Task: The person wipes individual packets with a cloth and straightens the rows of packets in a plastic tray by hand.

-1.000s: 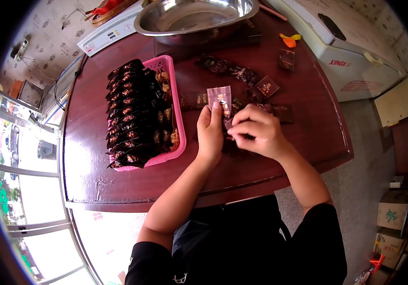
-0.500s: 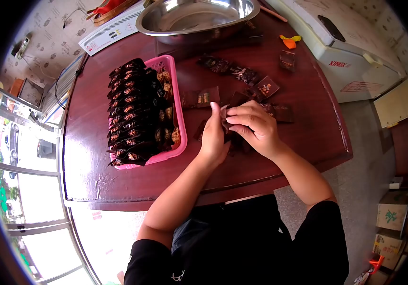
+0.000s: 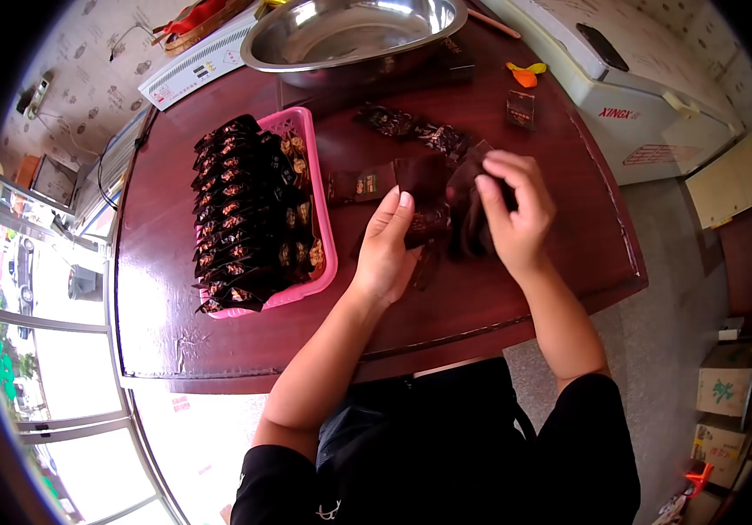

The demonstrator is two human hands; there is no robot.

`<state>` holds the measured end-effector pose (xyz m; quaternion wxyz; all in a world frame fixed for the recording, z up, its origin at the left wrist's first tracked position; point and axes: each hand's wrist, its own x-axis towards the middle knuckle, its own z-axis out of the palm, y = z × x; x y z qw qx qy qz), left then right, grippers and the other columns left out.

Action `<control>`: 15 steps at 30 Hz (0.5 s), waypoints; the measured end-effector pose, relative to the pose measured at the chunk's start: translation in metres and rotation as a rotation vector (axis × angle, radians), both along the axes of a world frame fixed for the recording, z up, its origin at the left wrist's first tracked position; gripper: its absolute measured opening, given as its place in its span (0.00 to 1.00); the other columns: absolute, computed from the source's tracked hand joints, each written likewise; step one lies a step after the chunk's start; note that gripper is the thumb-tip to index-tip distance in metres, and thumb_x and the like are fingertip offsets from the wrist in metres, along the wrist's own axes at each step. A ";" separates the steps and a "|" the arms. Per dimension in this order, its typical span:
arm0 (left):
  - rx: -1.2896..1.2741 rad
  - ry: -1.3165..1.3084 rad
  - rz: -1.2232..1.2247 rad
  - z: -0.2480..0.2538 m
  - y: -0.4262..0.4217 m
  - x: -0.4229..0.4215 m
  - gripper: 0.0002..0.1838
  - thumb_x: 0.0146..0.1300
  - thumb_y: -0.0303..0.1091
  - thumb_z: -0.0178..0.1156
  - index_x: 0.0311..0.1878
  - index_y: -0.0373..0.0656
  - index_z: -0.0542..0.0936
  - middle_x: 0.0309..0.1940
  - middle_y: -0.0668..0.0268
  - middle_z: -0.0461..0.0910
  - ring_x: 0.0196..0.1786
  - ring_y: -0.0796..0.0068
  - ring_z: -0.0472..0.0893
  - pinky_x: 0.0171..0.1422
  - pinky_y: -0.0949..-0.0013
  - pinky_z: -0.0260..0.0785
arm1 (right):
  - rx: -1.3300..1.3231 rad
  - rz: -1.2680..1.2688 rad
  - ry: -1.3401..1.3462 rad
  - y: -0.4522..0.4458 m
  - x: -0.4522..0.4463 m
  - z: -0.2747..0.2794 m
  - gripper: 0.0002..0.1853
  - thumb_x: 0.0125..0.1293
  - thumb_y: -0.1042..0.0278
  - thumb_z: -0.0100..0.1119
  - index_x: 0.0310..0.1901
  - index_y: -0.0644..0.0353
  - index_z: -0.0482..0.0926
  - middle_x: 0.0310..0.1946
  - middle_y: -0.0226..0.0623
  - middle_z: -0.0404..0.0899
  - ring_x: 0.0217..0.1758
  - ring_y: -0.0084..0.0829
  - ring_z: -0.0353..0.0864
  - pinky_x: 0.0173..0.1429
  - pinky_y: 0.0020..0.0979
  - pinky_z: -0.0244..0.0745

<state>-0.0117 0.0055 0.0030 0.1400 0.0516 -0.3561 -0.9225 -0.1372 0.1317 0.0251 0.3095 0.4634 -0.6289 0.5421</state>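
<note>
My left hand is closed on a small dark packet, thumb pointing up and pressed along its near side. To the right, my right hand has curled fingers, its thumb and forefinger at the edge of a dark brown wrapper that hangs between the hands. Where one packet ends and another begins is hard to make out. Just beyond my left hand lies a flat brown packet. A pink basket to the left holds a stacked row of black packets and some gold-coloured ones.
More dark packets lie farther back, one single packet near the right edge. A steel basin stands at the back beside a white appliance. Orange and yellow balloons lie near a white freezer carrying a phone.
My hands have moved apart, the right one going right and slightly up. Dark wrappers now show between them. The whole view has shifted slightly.
</note>
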 end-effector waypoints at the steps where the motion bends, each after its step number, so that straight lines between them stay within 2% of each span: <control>1: 0.005 -0.026 0.025 -0.002 0.000 0.001 0.16 0.78 0.40 0.47 0.63 0.47 0.73 0.58 0.64 0.79 0.60 0.70 0.78 0.66 0.57 0.69 | 0.040 0.058 0.085 -0.001 0.005 0.002 0.12 0.56 0.82 0.69 0.42 0.63 0.80 0.41 0.40 0.83 0.42 0.40 0.83 0.48 0.35 0.77; 2: 0.008 -0.051 0.051 -0.005 -0.001 0.002 0.17 0.78 0.42 0.47 0.64 0.49 0.73 0.59 0.66 0.78 0.62 0.70 0.77 0.68 0.57 0.66 | 0.069 0.170 0.074 -0.006 0.016 0.004 0.13 0.54 0.81 0.70 0.42 0.62 0.81 0.41 0.38 0.83 0.42 0.39 0.82 0.48 0.36 0.77; 4: 0.050 -0.033 0.006 -0.009 -0.004 0.004 0.15 0.78 0.44 0.46 0.60 0.51 0.74 0.53 0.71 0.79 0.59 0.75 0.76 0.65 0.57 0.66 | 0.292 0.266 0.136 -0.014 0.027 0.002 0.15 0.51 0.80 0.71 0.41 0.61 0.82 0.42 0.36 0.82 0.43 0.38 0.80 0.48 0.36 0.78; 8: 0.105 -0.078 0.032 -0.007 -0.002 0.006 0.12 0.78 0.42 0.46 0.56 0.50 0.75 0.48 0.71 0.79 0.55 0.76 0.77 0.61 0.59 0.68 | 0.333 0.274 0.138 -0.012 0.017 -0.003 0.13 0.50 0.79 0.70 0.40 0.62 0.82 0.41 0.34 0.81 0.42 0.36 0.79 0.46 0.36 0.78; 10: 0.088 -0.067 0.044 -0.009 -0.002 0.003 0.11 0.78 0.41 0.47 0.54 0.50 0.76 0.47 0.70 0.80 0.52 0.76 0.79 0.59 0.61 0.70 | 0.367 0.150 0.121 -0.012 0.015 -0.005 0.11 0.49 0.78 0.69 0.36 0.61 0.81 0.38 0.33 0.79 0.42 0.36 0.78 0.46 0.36 0.77; 12: 0.004 -0.083 0.088 -0.012 -0.002 -0.001 0.08 0.77 0.36 0.50 0.41 0.50 0.77 0.38 0.77 0.78 0.45 0.87 0.77 0.52 0.78 0.67 | 0.445 0.057 0.144 -0.009 0.009 -0.009 0.10 0.50 0.78 0.70 0.35 0.61 0.80 0.38 0.32 0.79 0.42 0.36 0.77 0.47 0.37 0.75; 13: 0.008 -0.093 0.127 -0.007 0.001 0.000 0.09 0.77 0.35 0.50 0.40 0.48 0.77 0.35 0.78 0.77 0.41 0.90 0.74 0.48 0.83 0.65 | 0.442 0.054 0.144 -0.010 0.011 -0.009 0.10 0.50 0.78 0.70 0.35 0.61 0.80 0.38 0.32 0.79 0.42 0.36 0.77 0.47 0.37 0.75; 15: -0.067 -0.086 0.165 -0.013 0.001 -0.001 0.09 0.78 0.35 0.50 0.39 0.48 0.77 0.34 0.79 0.75 0.40 0.91 0.72 0.46 0.82 0.64 | 0.408 0.079 0.167 -0.011 0.017 -0.007 0.10 0.50 0.77 0.70 0.35 0.59 0.80 0.38 0.31 0.79 0.43 0.35 0.77 0.47 0.37 0.74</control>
